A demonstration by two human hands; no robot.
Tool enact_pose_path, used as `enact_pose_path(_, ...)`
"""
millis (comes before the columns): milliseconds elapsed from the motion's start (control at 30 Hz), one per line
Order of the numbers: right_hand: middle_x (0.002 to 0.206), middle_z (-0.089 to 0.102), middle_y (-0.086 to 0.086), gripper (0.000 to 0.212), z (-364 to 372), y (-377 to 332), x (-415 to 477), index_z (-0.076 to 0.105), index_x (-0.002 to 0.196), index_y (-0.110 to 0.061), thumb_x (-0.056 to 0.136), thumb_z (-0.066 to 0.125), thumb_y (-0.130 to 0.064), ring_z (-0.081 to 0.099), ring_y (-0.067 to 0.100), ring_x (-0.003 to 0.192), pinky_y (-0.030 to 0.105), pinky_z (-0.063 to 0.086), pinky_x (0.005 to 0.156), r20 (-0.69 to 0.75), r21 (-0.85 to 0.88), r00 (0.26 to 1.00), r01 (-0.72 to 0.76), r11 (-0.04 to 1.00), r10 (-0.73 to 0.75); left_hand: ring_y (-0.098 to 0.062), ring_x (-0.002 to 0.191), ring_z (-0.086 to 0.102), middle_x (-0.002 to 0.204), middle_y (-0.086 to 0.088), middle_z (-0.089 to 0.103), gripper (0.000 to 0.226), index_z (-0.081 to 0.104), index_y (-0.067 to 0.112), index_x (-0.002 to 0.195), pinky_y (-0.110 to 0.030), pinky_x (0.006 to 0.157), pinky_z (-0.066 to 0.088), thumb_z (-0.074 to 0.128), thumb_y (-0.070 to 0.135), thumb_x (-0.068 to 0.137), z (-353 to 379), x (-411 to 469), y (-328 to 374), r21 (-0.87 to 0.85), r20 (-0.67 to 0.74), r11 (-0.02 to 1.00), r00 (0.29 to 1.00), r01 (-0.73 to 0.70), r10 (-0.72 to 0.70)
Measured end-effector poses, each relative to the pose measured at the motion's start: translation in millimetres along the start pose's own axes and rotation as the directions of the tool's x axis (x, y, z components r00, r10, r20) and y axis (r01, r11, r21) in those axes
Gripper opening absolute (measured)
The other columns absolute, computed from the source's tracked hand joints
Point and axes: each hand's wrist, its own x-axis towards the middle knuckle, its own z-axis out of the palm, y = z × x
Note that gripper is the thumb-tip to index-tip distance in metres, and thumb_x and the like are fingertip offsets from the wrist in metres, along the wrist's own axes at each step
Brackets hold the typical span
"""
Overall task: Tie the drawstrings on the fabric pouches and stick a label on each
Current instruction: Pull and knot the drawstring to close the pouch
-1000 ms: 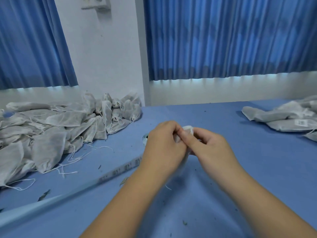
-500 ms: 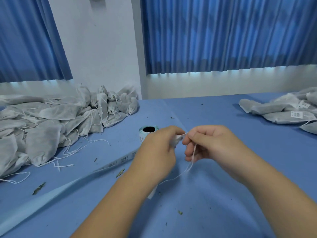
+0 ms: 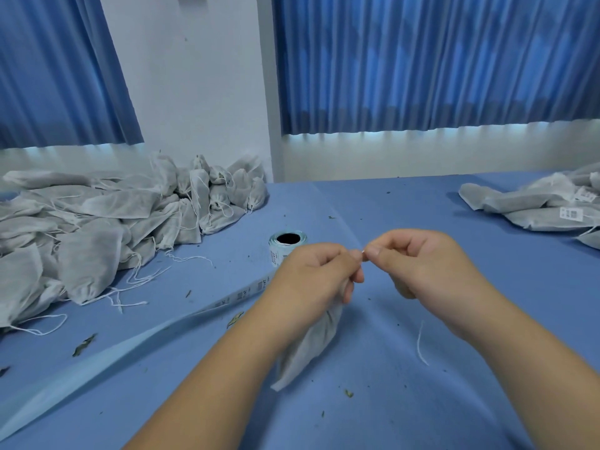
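A grey fabric pouch hangs down from my left hand, whose curled fingers grip its neck above the blue table. My right hand sits just to the right of it, thumb and forefinger pinching the white drawstring; the string's loose end trails down below my right wrist. The two hands' fingertips almost meet. A roll of labels stands just behind my left hand, and its unrolled strip runs across the table to the lower left.
A big heap of grey pouches with loose strings covers the table's left side. Labelled pouches lie at the right edge. Bits of dried leaf dot the cloth. Blue curtains and a white wall stand behind.
My hands have drawn slightly apart, pulling the drawstring. The pouch now hangs below my left hand in plain sight, and the string's end trails under my right wrist.
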Motion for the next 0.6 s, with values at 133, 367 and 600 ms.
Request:
enact_pose_path(133, 0.053, 0.044, -0.002, 0.014, 1, 4, 2, 0.070, 0.069, -0.016, 0.083, 0.070, -0.017, 0.034, 0.007, 0.044, 0.012, 0.032, 0.044, -0.108, -0.044, 0.992, 0.053, 0.998, -0.058, -0.012, 0.072, 0.065, 0.074, -0.001, 0.070, 0.030, 0.067, 0.013, 0.075, -0.017, 0.074, 0.051, 0.050, 0.011, 0.100, 12, -8, 1, -0.113, 0.134, 0.993, 0.991, 0.034, -0.019)
enact_pose_path(367, 0.048, 0.043, -0.008, 0.017, -1, 10, 6, 0.070, 0.067, -0.018, 0.084, 0.070, -0.019, 0.033, 0.003, 0.041, 0.010, 0.029, 0.044, -0.148, -0.073, 0.988, 0.035, 0.997, -0.045, -0.011, 0.044, 0.041, 0.058, 0.004, 0.053, 0.032, 0.069, 0.017, 0.072, -0.024, 0.052, 0.038, 0.050, 0.013, 0.098, 26, -9, 3, -0.315, 0.027, 0.946, 0.997, 0.080, -0.075)
enact_pose_path(600, 0.047, 0.025, -0.007, 0.018, 15, 4, -5, 0.073, 0.070, -0.023, 0.088, 0.069, -0.023, 0.022, 0.012, 0.048, 0.023, 0.021, 0.045, 0.046, -0.157, 0.995, 0.100, 0.983, -0.094, -0.002, 0.042, 0.040, 0.053, 0.014, 0.052, 0.027, 0.074, 0.022, 0.087, -0.015, 0.047, 0.035, 0.051, 0.015, 0.098, 13, -4, 4, -0.222, -0.210, 0.975, 0.977, -0.003, -0.045)
